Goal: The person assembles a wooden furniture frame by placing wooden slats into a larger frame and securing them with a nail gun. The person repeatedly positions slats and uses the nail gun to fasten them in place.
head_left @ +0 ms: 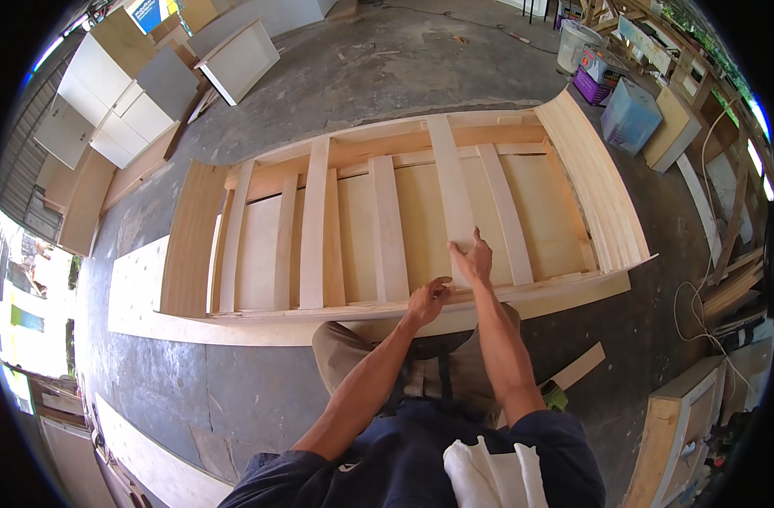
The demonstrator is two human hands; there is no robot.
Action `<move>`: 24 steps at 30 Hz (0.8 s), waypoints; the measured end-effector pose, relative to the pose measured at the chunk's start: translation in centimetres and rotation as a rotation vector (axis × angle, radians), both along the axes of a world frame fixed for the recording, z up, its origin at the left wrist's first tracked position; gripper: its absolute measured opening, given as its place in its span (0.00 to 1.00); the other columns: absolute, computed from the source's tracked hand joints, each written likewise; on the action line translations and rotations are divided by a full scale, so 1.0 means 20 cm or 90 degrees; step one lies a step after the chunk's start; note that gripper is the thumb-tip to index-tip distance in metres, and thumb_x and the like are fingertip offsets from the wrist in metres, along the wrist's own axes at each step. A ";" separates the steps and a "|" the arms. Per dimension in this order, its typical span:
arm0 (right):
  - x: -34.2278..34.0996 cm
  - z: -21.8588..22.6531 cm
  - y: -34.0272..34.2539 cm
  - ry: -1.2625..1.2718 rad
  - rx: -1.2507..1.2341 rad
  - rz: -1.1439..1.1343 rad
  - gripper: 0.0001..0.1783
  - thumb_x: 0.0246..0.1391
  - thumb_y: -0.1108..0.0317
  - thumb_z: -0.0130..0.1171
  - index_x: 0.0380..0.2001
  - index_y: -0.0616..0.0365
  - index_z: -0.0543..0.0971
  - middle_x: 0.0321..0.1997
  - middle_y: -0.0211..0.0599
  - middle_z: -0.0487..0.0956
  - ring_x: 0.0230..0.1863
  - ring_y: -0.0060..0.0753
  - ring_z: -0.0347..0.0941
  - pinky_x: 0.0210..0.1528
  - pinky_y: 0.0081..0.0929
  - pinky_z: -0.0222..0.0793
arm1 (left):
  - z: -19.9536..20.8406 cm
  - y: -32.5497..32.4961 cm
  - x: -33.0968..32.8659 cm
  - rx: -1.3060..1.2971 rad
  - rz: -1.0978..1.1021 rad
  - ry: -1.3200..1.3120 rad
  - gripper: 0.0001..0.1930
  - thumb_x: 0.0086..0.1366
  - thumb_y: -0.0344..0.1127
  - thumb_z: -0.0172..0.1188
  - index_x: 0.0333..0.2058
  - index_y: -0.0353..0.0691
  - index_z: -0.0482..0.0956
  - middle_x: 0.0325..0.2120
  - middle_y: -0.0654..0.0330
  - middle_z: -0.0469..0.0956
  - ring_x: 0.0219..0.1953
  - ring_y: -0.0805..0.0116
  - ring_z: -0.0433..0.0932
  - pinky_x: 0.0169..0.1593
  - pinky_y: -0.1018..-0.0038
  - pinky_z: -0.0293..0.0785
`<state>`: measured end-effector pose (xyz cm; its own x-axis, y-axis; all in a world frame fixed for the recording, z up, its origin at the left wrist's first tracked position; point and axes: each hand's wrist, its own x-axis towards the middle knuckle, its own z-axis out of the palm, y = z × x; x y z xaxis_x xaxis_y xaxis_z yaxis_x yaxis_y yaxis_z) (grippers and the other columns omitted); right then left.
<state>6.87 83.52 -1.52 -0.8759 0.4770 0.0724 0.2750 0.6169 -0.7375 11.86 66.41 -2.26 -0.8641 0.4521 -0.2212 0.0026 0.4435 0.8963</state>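
Before me lies a long wooden frame [353, 311] of pale timber, with a broad end panel [592, 182] at its right and another end panel [188, 241] at its left. Several slats cross it from front to back. My right hand [477, 261] is over the near part of one wide slat [448, 173], index finger stretched and thumb spread to the slat's left edge. Close beside it, at the front rail, my left hand [429, 301] has its fingers curled toward the thumb; anything between them is too small to make out.
Beneath the frame a pale board [573, 294] sticks out onto the concrete floor. An offcut [577, 364] lies by my right leg near a green tool [555, 398]. White cabinets [120, 106] stand far left. A bucket [575, 46], a blue bin [630, 116] and timber line the right side.
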 end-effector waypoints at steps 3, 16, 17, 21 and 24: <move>0.02 -0.02 0.01 -0.018 0.002 0.007 0.50 0.44 0.45 0.70 0.63 0.67 0.66 0.42 0.62 0.79 0.46 0.60 0.78 0.47 0.47 0.75 | 0.00 0.04 0.02 -0.046 0.020 0.045 0.23 0.66 0.50 0.60 0.53 0.43 0.77 0.40 0.57 0.85 0.45 0.64 0.84 0.48 0.66 0.75; 0.02 -0.15 0.09 0.001 -0.022 0.017 0.51 0.43 0.47 0.71 0.65 0.66 0.66 0.42 0.61 0.79 0.43 0.56 0.79 0.45 0.43 0.76 | 0.04 0.18 0.00 -0.216 0.023 -0.001 0.13 0.60 0.49 0.64 0.38 0.50 0.85 0.38 0.65 0.86 0.44 0.62 0.83 0.54 0.59 0.70; 0.02 -0.17 0.10 0.017 -0.028 0.022 0.50 0.43 0.47 0.72 0.65 0.65 0.66 0.42 0.62 0.79 0.43 0.55 0.79 0.45 0.42 0.76 | 0.04 0.19 0.00 -0.229 0.021 -0.007 0.14 0.60 0.50 0.64 0.39 0.50 0.85 0.38 0.64 0.85 0.45 0.61 0.83 0.55 0.58 0.69; 0.02 -0.21 0.19 0.035 -0.115 0.046 0.44 0.49 0.50 0.67 0.66 0.61 0.67 0.42 0.57 0.82 0.45 0.51 0.80 0.47 0.39 0.76 | 0.04 0.24 -0.06 -0.269 0.021 -0.039 0.18 0.58 0.54 0.65 0.40 0.49 0.85 0.39 0.61 0.85 0.49 0.58 0.81 0.56 0.55 0.68; 0.06 -0.11 0.25 -0.107 -0.176 0.085 0.32 0.58 0.54 0.60 0.61 0.59 0.73 0.41 0.49 0.84 0.45 0.45 0.82 0.49 0.37 0.75 | 0.03 0.23 -0.06 -0.286 0.028 -0.057 0.21 0.57 0.57 0.65 0.41 0.48 0.85 0.39 0.60 0.85 0.49 0.56 0.80 0.57 0.53 0.66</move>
<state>8.03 88.53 -3.72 -0.9204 0.3393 -0.1943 0.3374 0.4381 -0.8332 10.69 70.98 -1.69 -0.8489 0.2573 -0.4618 -0.0942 0.7859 0.6111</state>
